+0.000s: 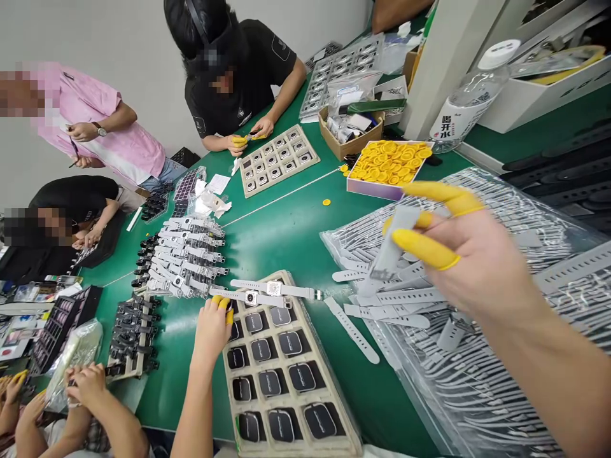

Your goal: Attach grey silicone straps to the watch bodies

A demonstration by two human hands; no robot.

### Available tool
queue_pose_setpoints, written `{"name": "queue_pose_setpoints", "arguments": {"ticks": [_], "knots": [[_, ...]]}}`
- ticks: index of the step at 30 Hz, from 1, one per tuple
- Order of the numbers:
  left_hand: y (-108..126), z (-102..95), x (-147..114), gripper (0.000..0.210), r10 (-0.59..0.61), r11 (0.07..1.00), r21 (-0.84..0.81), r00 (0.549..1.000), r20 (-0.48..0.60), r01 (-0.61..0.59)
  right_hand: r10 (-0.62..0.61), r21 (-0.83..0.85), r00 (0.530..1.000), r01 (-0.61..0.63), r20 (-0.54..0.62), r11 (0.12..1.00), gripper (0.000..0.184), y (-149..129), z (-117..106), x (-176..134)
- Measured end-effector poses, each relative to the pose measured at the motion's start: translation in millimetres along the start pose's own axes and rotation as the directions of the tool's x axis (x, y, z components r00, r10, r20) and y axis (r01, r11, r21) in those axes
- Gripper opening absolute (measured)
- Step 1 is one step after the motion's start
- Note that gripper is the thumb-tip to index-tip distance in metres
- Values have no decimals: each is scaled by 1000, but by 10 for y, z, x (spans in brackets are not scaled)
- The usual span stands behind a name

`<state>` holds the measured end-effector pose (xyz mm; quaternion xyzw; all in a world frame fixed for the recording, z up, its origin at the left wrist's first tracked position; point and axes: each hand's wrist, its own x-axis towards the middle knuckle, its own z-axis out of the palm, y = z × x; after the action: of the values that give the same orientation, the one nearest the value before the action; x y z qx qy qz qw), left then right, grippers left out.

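right hand (470,254) pinches grey strap (390,248); left hand (212,327) touches watch (251,297).

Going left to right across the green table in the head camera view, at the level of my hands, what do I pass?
Black watch rack → left hand → tray of watch faces → loose white strap → bag of white straps, with the right hand above it pinching one strap.

Head camera looks steeply down, close over the green table (286,242).
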<state>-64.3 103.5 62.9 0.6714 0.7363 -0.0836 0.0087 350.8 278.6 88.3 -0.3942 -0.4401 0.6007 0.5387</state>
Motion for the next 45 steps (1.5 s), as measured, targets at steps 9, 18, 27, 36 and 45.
{"name": "queue_pose_setpoints", "arguments": {"ticks": [9,18,27,36,45], "knots": [[439,-602,33,23,-249,384,-923,963,-107,-3,374,146,745,-528,553,837,48,611,551,-413],[1569,21,511,35,181,376,-889,962,-204,-260,395,-6,643,-519,657,855,54,947,697,-645],[1473,27,473,49,302,427,-802,902,-309,-418,411,5,598,-570,688,822,43,905,677,-570],[1471,25,454,45,274,461,-793,914,-300,-398,434,26,613,-596,660,803,45,924,693,-568],[1489,19,462,42,278,509,-755,909,-309,-413,510,148,592,-730,624,667,39,976,696,-582]]}}
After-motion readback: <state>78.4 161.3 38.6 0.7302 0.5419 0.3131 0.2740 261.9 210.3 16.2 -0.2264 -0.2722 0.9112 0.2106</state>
